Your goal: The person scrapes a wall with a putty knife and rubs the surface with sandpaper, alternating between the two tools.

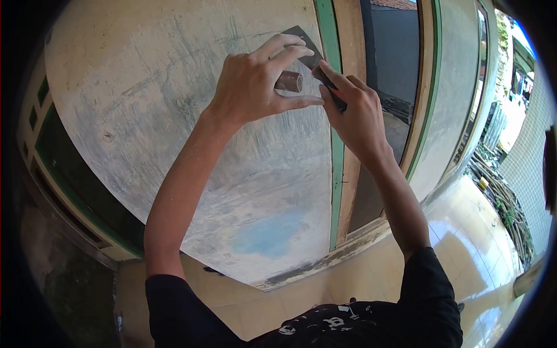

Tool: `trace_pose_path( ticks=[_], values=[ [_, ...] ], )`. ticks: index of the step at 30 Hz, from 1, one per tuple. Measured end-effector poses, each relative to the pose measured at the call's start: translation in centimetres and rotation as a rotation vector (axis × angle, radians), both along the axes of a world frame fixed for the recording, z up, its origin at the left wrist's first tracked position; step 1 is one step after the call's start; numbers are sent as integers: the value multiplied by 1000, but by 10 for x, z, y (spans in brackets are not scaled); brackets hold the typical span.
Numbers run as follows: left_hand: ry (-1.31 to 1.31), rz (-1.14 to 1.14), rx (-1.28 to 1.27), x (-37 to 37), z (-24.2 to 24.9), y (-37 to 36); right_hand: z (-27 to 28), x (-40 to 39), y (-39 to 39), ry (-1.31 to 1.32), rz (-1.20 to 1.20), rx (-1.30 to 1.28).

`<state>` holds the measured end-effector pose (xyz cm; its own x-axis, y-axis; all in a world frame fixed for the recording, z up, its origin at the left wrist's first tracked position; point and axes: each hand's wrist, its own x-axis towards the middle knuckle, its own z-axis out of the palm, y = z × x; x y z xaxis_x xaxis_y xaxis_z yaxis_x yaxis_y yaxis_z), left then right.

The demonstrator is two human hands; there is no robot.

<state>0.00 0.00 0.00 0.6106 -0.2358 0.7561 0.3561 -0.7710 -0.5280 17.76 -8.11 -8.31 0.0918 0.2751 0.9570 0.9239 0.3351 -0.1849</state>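
Observation:
My left hand (246, 84) is up against the upper part of the wall, its fingers curved over a dark flat trowel (310, 51). The trowel's brown round handle (290, 82) shows between my thumb and fingers. Close beside it, my right hand (357, 110) grips a scraper (336, 95) with a black and reddish handle. Its blade end meets or overlaps the trowel's edge; my fingers hide the exact contact. Behind both hands the wall (267, 156) is pale, with grey streaks and patches.
A light blue patch (270, 232) marks the lower wall. Right of the hands stand a green strip (337, 191), a wooden frame (351, 191) and a dark glass pane (390, 58). Shiny floor tiles (458, 232) lie below. A pile of sticks (502, 191) lies at the far right.

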Motion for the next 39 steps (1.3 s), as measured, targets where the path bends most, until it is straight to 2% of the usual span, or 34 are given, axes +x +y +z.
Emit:
trace_pose_path(
  ticks=[3,6,8,12,14,18,20,25,32,36,39],
  values=[
    [73,2,34,3,-4,12,-3,-10,-4,33,16,49],
    [31,44,76,9,-7,20,4,-10,-7,15,-8,30],
    [42,20,-46,11,-12,14,4,-11,-8,30,-10,32],
    [-1,29,-83,18,-17,12,1,-4,-5,39,28,54],
    [-133,51,49,22,-21,22,-2,0,-3,39,43,60],
    [-135,100,91,22,-22,31,-6,-1,0,49,67,69],
    [-80,82,213,22,-16,41,-1,-6,3,57,52,63],
    [-80,29,323,16,38,54,39,-13,16,19,-1,103],
    [-75,19,319,12,19,57,24,-15,-6,47,50,24],
    [-127,116,371,15,57,62,59,-12,15,43,59,107],
    [-98,149,372,12,53,58,54,-18,11,49,73,120]
  ],
)
